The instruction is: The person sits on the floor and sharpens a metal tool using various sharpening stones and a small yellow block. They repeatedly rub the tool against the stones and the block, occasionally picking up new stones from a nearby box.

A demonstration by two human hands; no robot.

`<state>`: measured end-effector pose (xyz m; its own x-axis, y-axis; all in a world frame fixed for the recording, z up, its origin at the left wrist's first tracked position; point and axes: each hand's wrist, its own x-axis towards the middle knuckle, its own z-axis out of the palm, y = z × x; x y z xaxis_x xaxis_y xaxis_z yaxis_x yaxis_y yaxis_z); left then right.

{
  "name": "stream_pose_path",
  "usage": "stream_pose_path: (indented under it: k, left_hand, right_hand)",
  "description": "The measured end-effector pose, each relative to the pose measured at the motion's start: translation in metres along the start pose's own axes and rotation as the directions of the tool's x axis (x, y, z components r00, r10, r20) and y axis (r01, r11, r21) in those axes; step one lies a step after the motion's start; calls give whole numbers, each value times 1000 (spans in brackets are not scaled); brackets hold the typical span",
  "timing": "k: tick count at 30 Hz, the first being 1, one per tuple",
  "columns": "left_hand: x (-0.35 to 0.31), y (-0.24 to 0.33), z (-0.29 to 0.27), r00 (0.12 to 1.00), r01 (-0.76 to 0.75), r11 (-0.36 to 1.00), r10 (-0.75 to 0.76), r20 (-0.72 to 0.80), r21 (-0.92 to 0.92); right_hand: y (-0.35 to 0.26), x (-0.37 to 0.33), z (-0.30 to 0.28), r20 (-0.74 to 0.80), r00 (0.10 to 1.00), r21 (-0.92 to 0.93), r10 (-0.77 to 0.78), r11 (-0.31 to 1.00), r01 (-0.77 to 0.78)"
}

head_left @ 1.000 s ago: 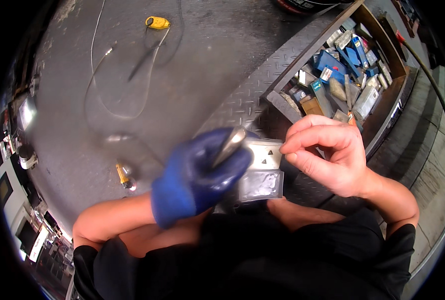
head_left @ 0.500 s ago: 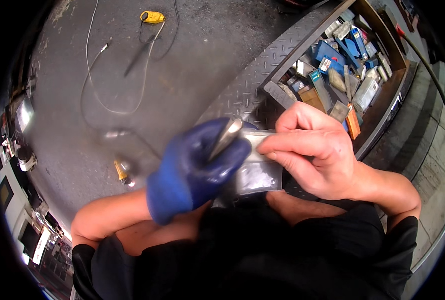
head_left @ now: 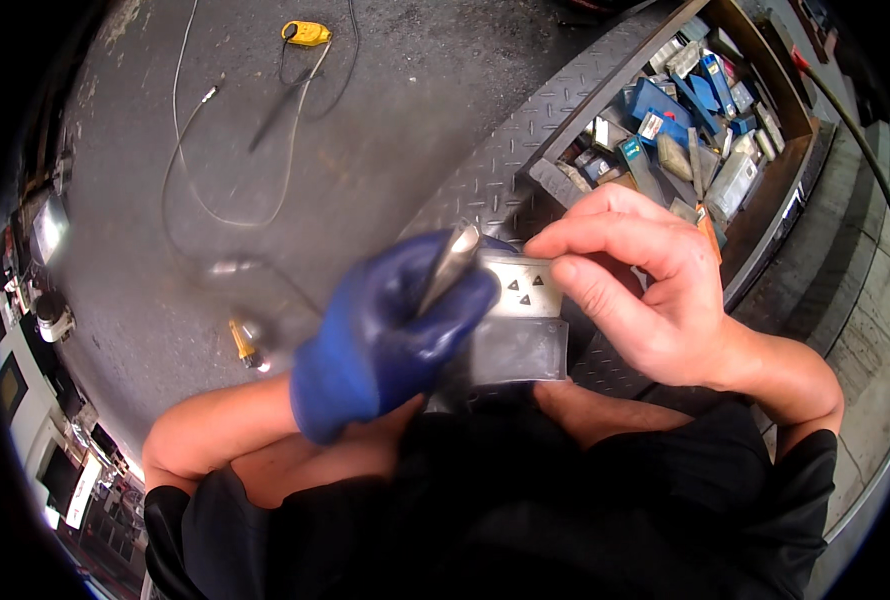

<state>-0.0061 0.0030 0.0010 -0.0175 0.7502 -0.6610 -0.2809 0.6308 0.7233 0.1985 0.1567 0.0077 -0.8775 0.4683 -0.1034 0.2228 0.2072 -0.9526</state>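
My left hand (head_left: 395, 310), in a blue coated glove, is closed around a shiny metal tool (head_left: 455, 262), its kind unclear. The same hand grips a small hinged plastic case (head_left: 518, 352), its clear lid folded down toward me. In the case's pale tray lie three dark triangular pieces (head_left: 525, 299), like cutting inserts. My bare right hand (head_left: 645, 285) hovers at the case's upper right edge. Its thumb and forefinger are apart, and nothing shows between them.
To the right, an open bin (head_left: 555, 180) is heaped with small boxes and plastic cases (head_left: 665, 110). It stands on a diamond-plate surface (head_left: 485, 165). A yellow device (head_left: 307, 34) with a looped cable (head_left: 291, 170) and a yellow-and-black flashlight (head_left: 243, 345) lie on the floor. A hose (head_left: 855, 140) runs along the right.
My right thumb and forefinger have parted and shifted up and right off the tray, uncovering the triangular pieces. My left hand has barely moved.
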Motion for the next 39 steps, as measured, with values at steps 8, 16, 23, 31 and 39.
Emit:
stream_pose_path:
  k: [8,16,23,31,39]
  left_hand:
    - [-2,8,0,995,73,997,-72,-66,16]
    - [0,6,-21,946,-4,980,67,-317,197]
    - [1,-2,-30,929,93,983,-30,-370,156]
    - [0,-11,-29,945,124,980,-69,-319,155]
    - [6,-15,-22,978,140,959,-95,-185,247]
  right_hand:
    - [4,-8,-6,-202,937,75,286,958,-276]
    - [58,-50,33,137,978,-434,156,897,-83]
    - [141,-71,72,116,947,-536,301,821,-195]
    - [123,-89,70,255,919,-417,301,892,-177]
    - [67,-65,46,113,823,144,557,810,-569]
